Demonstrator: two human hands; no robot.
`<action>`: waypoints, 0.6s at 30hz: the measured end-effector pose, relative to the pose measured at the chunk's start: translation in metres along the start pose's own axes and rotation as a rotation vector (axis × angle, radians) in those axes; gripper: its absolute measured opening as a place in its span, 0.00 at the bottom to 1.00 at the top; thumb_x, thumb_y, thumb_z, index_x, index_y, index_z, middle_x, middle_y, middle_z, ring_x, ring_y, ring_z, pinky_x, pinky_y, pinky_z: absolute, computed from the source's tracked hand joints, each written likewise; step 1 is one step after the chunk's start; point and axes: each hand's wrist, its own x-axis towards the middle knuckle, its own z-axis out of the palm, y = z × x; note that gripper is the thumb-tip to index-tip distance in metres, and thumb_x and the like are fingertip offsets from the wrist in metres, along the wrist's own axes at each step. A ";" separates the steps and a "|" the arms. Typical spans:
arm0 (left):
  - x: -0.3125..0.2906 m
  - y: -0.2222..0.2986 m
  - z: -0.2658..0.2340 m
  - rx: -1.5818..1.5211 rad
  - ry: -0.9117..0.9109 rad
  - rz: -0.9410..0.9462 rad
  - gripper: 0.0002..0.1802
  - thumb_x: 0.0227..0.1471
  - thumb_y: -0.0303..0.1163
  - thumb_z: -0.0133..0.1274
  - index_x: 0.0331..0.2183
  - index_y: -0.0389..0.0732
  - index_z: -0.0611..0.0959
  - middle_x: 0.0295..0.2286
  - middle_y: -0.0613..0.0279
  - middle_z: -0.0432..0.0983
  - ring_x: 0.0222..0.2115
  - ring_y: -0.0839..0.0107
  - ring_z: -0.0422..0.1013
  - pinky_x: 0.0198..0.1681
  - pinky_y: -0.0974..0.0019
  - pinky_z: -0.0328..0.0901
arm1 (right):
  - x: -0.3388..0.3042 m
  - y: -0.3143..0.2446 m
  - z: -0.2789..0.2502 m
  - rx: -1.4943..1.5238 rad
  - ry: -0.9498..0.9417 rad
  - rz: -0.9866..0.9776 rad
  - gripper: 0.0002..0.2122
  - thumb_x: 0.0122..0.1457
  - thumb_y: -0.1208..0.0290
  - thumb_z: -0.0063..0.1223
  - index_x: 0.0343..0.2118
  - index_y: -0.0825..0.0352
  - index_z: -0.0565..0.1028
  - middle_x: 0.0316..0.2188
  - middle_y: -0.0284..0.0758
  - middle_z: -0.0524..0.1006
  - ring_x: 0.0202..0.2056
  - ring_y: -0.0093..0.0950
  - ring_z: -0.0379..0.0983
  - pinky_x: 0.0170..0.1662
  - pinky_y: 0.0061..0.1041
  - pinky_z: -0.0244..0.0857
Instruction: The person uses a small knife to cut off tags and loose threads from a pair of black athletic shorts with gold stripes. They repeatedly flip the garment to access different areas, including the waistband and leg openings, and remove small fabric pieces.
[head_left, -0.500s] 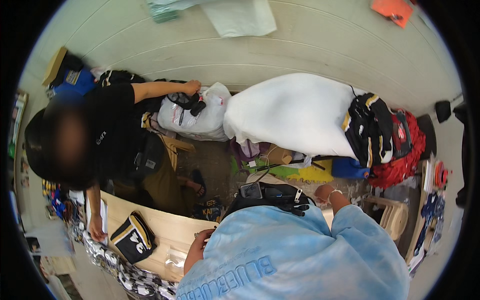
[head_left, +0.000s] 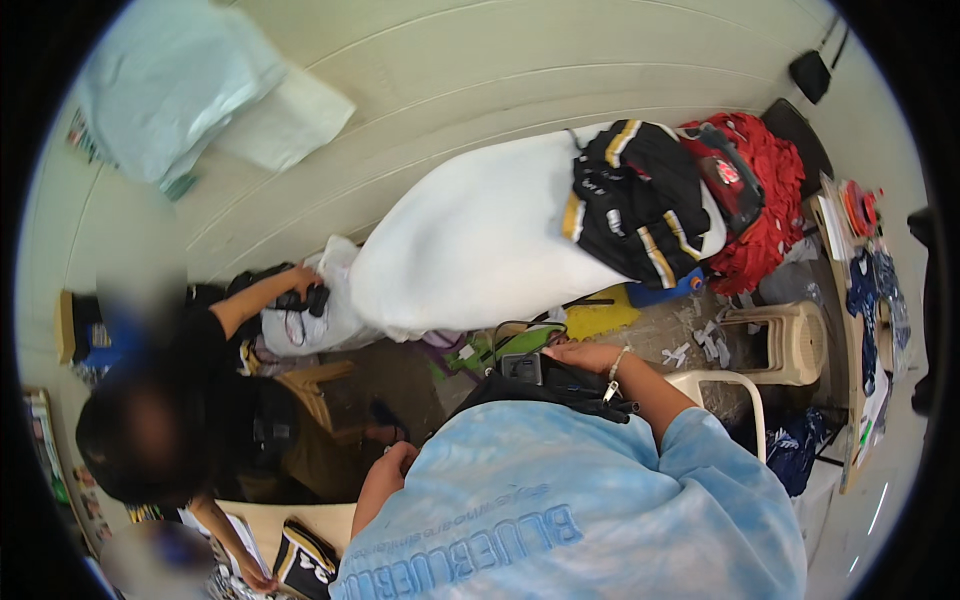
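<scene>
My left hand (head_left: 398,462) hangs low beside my body, its fingers curled in. I see nothing in it, though the shirt hides part of it. At my waist is a black belt bag (head_left: 578,390) with a small grey-black device (head_left: 522,369) and a cable at its top. My right hand (head_left: 585,356) reaches across the front of the bag, fingers stretched toward the device. It touches or nearly touches the bag. Ahead is a long white padded board (head_left: 470,235) with black, white and yellow garments (head_left: 645,205) on its right end.
Red garments (head_left: 762,170) are heaped past the board. Cream stools (head_left: 795,345) stand right, with paper scraps (head_left: 705,345) on the floor. At left a person in black (head_left: 215,390) reaches one hand to a white plastic sack (head_left: 318,325), the other to a black jersey (head_left: 305,560).
My view has turned right and shifted, so the board and garments sit further left and higher in it. My right hand has come inward to the belt bag. The person at left still reaches to the sack.
</scene>
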 end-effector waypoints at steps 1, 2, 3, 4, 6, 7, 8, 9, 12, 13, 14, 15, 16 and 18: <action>0.011 0.010 0.005 0.027 0.017 0.049 0.20 0.50 0.40 0.61 0.41 0.36 0.80 0.36 0.39 0.79 0.42 0.51 0.78 0.44 0.51 0.67 | -0.005 0.003 -0.015 -0.015 -0.014 -0.049 0.30 0.70 0.43 0.44 0.61 0.64 0.74 0.57 0.35 0.76 0.56 0.25 0.69 0.62 0.27 0.60; 0.022 0.020 0.011 0.041 0.046 0.144 0.20 0.50 0.41 0.60 0.40 0.37 0.79 0.34 0.37 0.78 0.40 0.48 0.77 0.42 0.51 0.67 | -0.012 0.008 -0.032 -0.033 -0.026 -0.095 0.29 0.70 0.44 0.43 0.62 0.65 0.73 0.59 0.35 0.74 0.58 0.26 0.68 0.64 0.27 0.57; 0.036 0.030 0.018 0.166 0.048 0.163 0.18 0.50 0.40 0.59 0.39 0.37 0.79 0.32 0.38 0.77 0.39 0.46 0.76 0.40 0.50 0.67 | -0.020 0.013 -0.049 -0.054 -0.037 -0.141 0.29 0.71 0.45 0.42 0.62 0.65 0.72 0.61 0.35 0.73 0.60 0.28 0.66 0.65 0.28 0.55; 0.054 0.039 0.023 0.278 0.065 0.230 0.17 0.50 0.40 0.58 0.37 0.38 0.79 0.30 0.39 0.76 0.37 0.45 0.75 0.39 0.49 0.66 | -0.029 0.017 -0.067 -0.079 -0.045 -0.185 0.29 0.72 0.46 0.41 0.62 0.66 0.72 0.63 0.35 0.72 0.62 0.29 0.65 0.67 0.28 0.53; 0.086 0.059 0.031 0.404 0.058 0.340 0.14 0.50 0.39 0.57 0.35 0.40 0.78 0.28 0.42 0.75 0.35 0.43 0.74 0.37 0.48 0.65 | -0.055 0.022 -0.103 -0.223 0.078 -0.224 0.29 0.71 0.47 0.44 0.63 0.68 0.70 0.63 0.37 0.71 0.63 0.29 0.64 0.67 0.28 0.52; 0.101 0.070 0.035 0.422 0.031 0.379 0.13 0.50 0.39 0.57 0.34 0.41 0.78 0.27 0.43 0.75 0.35 0.43 0.73 0.36 0.48 0.65 | -0.072 0.025 -0.116 -0.175 0.111 -0.246 0.29 0.70 0.48 0.45 0.63 0.68 0.71 0.63 0.37 0.71 0.63 0.29 0.65 0.67 0.28 0.53; 0.114 0.082 0.040 0.454 0.006 0.423 0.12 0.49 0.39 0.57 0.33 0.42 0.78 0.27 0.44 0.75 0.35 0.42 0.73 0.36 0.48 0.65 | -0.090 0.028 -0.125 -0.125 0.142 -0.267 0.28 0.70 0.49 0.46 0.63 0.68 0.71 0.63 0.36 0.71 0.62 0.28 0.65 0.67 0.28 0.54; 0.127 0.096 0.045 0.465 -0.004 0.477 0.12 0.50 0.40 0.57 0.33 0.42 0.78 0.27 0.45 0.75 0.34 0.43 0.73 0.35 0.48 0.65 | -0.108 0.030 -0.132 -0.076 0.172 -0.291 0.27 0.70 0.50 0.47 0.63 0.68 0.71 0.62 0.36 0.72 0.62 0.28 0.65 0.67 0.28 0.54; 0.161 0.140 0.062 0.531 -0.043 0.649 0.12 0.55 0.42 0.56 0.32 0.44 0.78 0.25 0.47 0.75 0.31 0.44 0.74 0.33 0.48 0.66 | -0.154 0.042 -0.133 0.067 0.218 -0.443 0.25 0.69 0.54 0.50 0.62 0.68 0.72 0.61 0.36 0.72 0.61 0.28 0.66 0.66 0.28 0.57; 0.173 0.155 0.067 0.547 -0.064 0.700 0.12 0.57 0.42 0.56 0.31 0.44 0.78 0.24 0.47 0.75 0.30 0.44 0.74 0.32 0.48 0.66 | -0.166 0.049 -0.130 0.198 0.286 -0.356 0.25 0.69 0.55 0.51 0.62 0.68 0.72 0.61 0.36 0.72 0.61 0.28 0.67 0.65 0.28 0.57; 0.182 0.168 0.072 0.562 -0.077 0.765 0.13 0.59 0.43 0.55 0.31 0.44 0.78 0.23 0.48 0.75 0.28 0.45 0.74 0.30 0.49 0.67 | -0.179 0.057 -0.125 0.316 0.321 -0.346 0.25 0.69 0.56 0.52 0.62 0.68 0.72 0.61 0.36 0.73 0.61 0.28 0.68 0.65 0.27 0.58; 0.196 0.183 0.081 0.605 -0.061 0.870 0.16 0.62 0.45 0.53 0.29 0.44 0.77 0.20 0.50 0.74 0.25 0.47 0.74 0.27 0.50 0.67 | -0.192 0.066 -0.121 0.438 0.320 -0.379 0.25 0.68 0.56 0.53 0.63 0.68 0.71 0.61 0.36 0.73 0.60 0.28 0.68 0.65 0.27 0.59; 0.204 0.195 0.087 0.638 -0.099 0.928 0.16 0.62 0.45 0.53 0.29 0.44 0.77 0.20 0.51 0.74 0.25 0.48 0.74 0.27 0.50 0.67 | -0.205 0.076 -0.115 0.467 0.390 -0.359 0.26 0.67 0.56 0.54 0.63 0.68 0.71 0.60 0.36 0.73 0.60 0.28 0.69 0.64 0.27 0.59; 0.218 0.220 0.102 0.710 -0.173 1.046 0.17 0.61 0.46 0.53 0.28 0.45 0.76 0.19 0.52 0.75 0.25 0.51 0.75 0.27 0.51 0.68 | -0.228 0.100 -0.097 0.543 0.480 -0.381 0.28 0.66 0.56 0.57 0.64 0.68 0.70 0.60 0.36 0.74 0.59 0.28 0.70 0.64 0.28 0.61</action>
